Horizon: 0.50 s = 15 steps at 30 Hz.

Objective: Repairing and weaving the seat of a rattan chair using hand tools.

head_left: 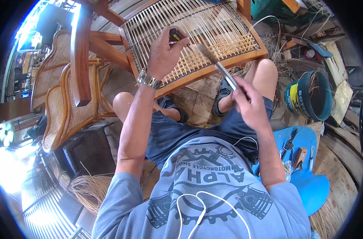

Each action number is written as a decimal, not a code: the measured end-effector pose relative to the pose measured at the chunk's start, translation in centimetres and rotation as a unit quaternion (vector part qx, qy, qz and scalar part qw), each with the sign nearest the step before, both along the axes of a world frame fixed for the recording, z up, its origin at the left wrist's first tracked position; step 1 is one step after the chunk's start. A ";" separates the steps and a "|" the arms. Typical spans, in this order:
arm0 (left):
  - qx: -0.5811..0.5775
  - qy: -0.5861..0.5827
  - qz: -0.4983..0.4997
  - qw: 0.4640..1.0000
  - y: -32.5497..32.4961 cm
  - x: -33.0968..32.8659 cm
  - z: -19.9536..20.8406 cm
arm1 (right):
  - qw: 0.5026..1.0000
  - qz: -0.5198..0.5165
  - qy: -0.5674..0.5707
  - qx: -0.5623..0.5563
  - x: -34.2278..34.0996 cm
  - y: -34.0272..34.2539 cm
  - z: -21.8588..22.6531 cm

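A wooden chair frame point(213, 65) lies before my knees, its seat strung with pale cane strands point(181, 28) and a denser woven band along the near edge. Over its left part, my left hand point(163, 55) is closed around a short black-and-yellow handle point(175, 36); its working end is hidden. At the right, my right hand point(251, 103) grips a long tool with a shiny metal shaft point(228, 75). The tool's brown, wood-like end points up-left above the woven band, apart from my left hand. I cannot make out its exact kind.
Rattan chair parts with cane panels point(78, 87) stand at the left. Bundled cane strands point(88, 191) lie below them. A dark teal bucket point(318, 97) stands at the right, above a blue plastic surface point(311, 183) holding several tools. Loose fibre scraps point(275, 44) litter the far right.
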<state>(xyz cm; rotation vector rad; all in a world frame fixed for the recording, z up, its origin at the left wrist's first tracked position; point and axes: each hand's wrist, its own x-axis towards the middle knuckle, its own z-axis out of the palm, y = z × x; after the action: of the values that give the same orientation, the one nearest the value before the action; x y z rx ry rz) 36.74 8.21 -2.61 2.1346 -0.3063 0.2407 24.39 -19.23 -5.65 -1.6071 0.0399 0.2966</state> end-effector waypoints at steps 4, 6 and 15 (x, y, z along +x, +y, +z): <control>0.063 0.026 -0.038 0.997 -0.1 0.6 -0.5 | 0.996 -0.066 -0.063 0.005 3.3 -0.1 -0.2; 0.089 0.044 -0.031 0.995 -0.1 0.8 0.0 | 0.998 -0.008 -0.062 -0.027 4.3 -0.3 0.4; 0.058 0.054 -0.066 0.995 -0.6 0.5 -0.3 | 0.999 -0.026 -0.036 0.003 3.7 -1.9 0.1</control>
<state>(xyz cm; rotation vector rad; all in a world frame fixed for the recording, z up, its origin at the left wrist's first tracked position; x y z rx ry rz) 37.24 7.57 -2.92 2.2224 -0.4051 0.0305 28.12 -21.10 -5.59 -1.6078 0.0260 0.1994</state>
